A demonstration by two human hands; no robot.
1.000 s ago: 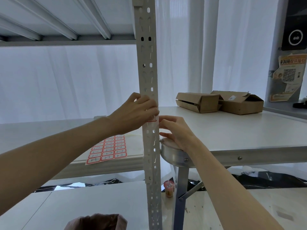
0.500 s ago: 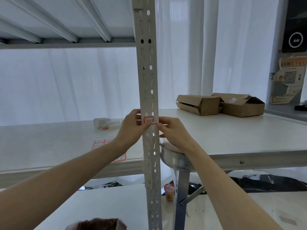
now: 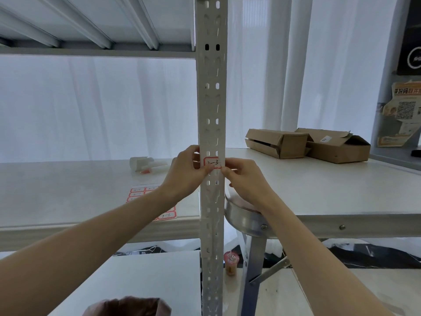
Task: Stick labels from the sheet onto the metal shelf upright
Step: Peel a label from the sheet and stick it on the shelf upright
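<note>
Pressing the label (image 3: pixel 212 162) flat, I am pinching its lower edge against the front face of the upright (image 3: pixel 211 133), left hand (image 3: pixel 185 176) on its left corner, right hand (image 3: pixel 245 176) on its right. My fingers (image 3: pixel 208 171) are closing together on it. Its long axis is running across the upright. The sheet (image 3: pixel 167 214) is lying on the worktop (image 3: pixel 68 190) under my left forearm, nearer that hand.

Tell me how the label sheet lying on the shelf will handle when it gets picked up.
The label sheet is thin and lies flat on the shelf, so it will probably be light and floppy, drooping if lifted by one corner. With no raised edge showing, it may need sliding to the shelf edge before the fingers can get under it. It looks unlikely to roll or tip.
</note>
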